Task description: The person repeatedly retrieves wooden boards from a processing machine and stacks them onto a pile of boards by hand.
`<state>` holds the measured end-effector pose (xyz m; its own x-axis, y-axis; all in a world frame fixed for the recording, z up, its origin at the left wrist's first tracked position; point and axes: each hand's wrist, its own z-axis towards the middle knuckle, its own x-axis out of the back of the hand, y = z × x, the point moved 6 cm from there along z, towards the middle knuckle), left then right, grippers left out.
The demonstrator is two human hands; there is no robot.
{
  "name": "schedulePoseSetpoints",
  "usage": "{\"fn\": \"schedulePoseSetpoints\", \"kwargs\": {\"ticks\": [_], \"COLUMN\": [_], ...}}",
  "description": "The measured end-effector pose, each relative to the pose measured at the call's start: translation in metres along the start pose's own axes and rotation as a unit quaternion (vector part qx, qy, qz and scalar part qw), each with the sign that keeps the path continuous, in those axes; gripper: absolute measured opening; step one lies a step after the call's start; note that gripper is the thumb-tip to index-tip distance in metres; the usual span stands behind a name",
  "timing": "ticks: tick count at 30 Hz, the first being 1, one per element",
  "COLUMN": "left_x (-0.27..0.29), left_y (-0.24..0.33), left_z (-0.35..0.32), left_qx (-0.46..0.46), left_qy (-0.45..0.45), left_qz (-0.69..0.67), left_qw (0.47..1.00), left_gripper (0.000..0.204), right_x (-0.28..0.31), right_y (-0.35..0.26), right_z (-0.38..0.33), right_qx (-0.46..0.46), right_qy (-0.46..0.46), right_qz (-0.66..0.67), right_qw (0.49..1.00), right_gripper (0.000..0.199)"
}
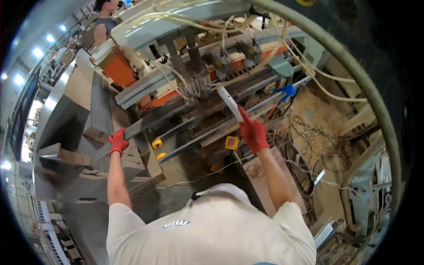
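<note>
My left hand (118, 141), in a red glove, is closed around a long grey strip (152, 120) near its left end. That strip runs up to the right, under the machine's central head (201, 86). In a matching red glove, my right hand (254, 134) is at the lower end of a pale flat bar (230, 104) with small holes. Its index finger lies along the bar; the other fingers are curled and partly hidden. Below the strip lie parallel metal rails (190, 148), two with yellow end caps (157, 143).
Stacked grey panels (99, 110) stand at the left. A red button on a yellow box (231, 142) sits between my arms. Pale hoses (309, 73) and loose cables (318, 119) run on the right. A blue fitting (288, 91) is on the machine. Another person (104, 24) stands far left.
</note>
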<state>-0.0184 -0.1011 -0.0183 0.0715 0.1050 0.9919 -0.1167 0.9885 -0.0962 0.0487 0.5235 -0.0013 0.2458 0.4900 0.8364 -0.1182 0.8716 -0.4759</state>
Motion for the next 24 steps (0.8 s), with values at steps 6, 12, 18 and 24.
{"fn": "schedulePoseSetpoints", "kwargs": {"ticks": [6,12,18,24], "left_x": [0.013,0.033,0.041,0.058], "left_y": [-0.001,0.021,0.013,0.004], "left_z": [-0.017,-0.044,-0.182,-0.408], "left_qx": [0.019,-0.030,-0.005,0.163], "left_qy": [-0.016,-0.074,0.027,0.185], "left_qz": [-0.015,-0.056,-0.185,-0.011], "left_qw": [1.000,0.995,0.982,0.969], "left_gripper": [0.063,0.067,0.056,0.064], "right_x": [-0.030,-0.058,0.018,-0.040], "right_y": [0.044,0.108,-0.038,-0.125], "right_z": [-0.002,0.022,0.005,0.004], "right_qx": [-0.144,-0.141,-0.021,0.105], "right_qy": [0.067,0.080,0.231,0.134], "right_qz": [0.538,0.537,-0.026,0.041], "right_qw": [0.828,0.828,0.972,0.985], "right_gripper": [0.060,0.058,0.060,0.047]}}
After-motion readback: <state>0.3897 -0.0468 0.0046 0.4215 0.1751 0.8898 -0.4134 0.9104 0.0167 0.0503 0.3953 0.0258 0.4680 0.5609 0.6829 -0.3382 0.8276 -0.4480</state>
